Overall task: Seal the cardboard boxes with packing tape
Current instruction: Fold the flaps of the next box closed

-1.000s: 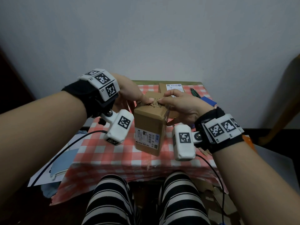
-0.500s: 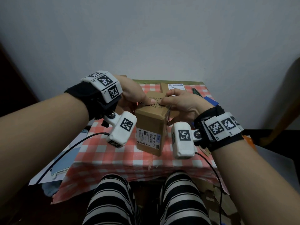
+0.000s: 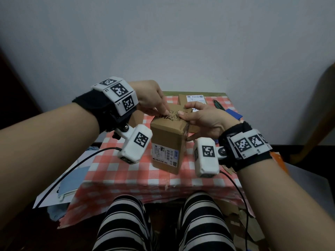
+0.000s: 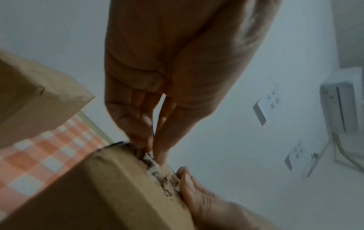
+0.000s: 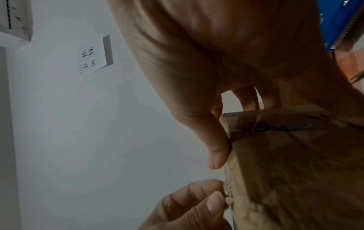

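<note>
A tall brown cardboard box [image 3: 168, 142] with a white shipping label stands upright on the checked tablecloth. Its top carries a torn, crumpled strip of tape [image 3: 171, 115]. My left hand [image 3: 165, 113] pinches this torn strip between thumb and fingertips [image 4: 151, 155]. My right hand [image 3: 188, 122] grips the box's top right corner, thumb [image 5: 216, 152] on the top edge and fingers down the right side. In the right wrist view a clear tape band [image 5: 256, 123] crosses the box [image 5: 295, 171].
A second labelled box [image 3: 192, 98] lies at the back of the small table [image 3: 126, 171]. Another box [image 4: 29, 93] stands behind my left hand. A blue tape dispenser [image 3: 233, 114] and a green pen [image 3: 218, 105] lie at the back right. Papers [image 3: 72, 182] lie on the floor to the left.
My left fingertips have shifted slightly along the torn strip on the box top. The right hand keeps its hold and the box stays upright.
</note>
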